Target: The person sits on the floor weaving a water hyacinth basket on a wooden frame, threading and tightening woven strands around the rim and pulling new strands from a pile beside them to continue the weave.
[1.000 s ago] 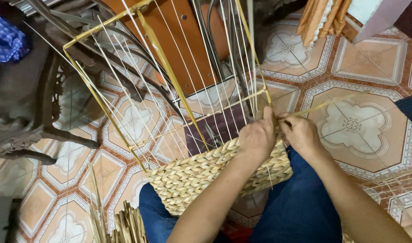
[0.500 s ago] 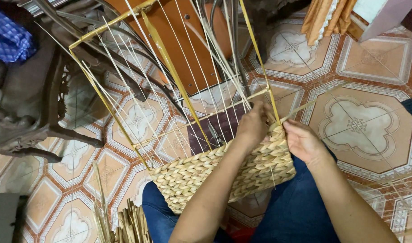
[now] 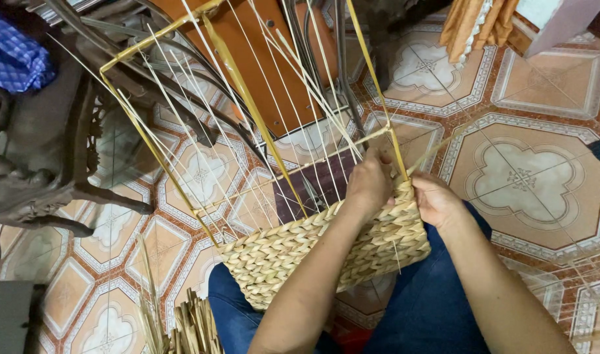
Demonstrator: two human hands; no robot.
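A half-woven straw basket [image 3: 300,252] rests on my lap, its woven band filling the lower part of a yellow wire frame [image 3: 247,105] strung with thin upright strands. My left hand [image 3: 369,185] is curled over the top edge of the weave, just left of the frame's corner post. On the outer side of that corner, my right hand [image 3: 436,200] pinches a thin straw strand [image 3: 444,141] that runs up and to the right. The fingertips of both hands are hidden against the weave.
A bundle of loose dry straw [image 3: 182,324] lies by my left knee. At the left stand a dark carved wooden chair [image 3: 57,177] with blue checked cloth [image 3: 15,56], and an orange-brown board [image 3: 261,59] lies behind the frame. The floor [image 3: 529,177] has patterned tiles.
My hands have drawn slightly apart; the right hand has shifted from the top of the weave to the outer side of the corner. The frame has turned a little.
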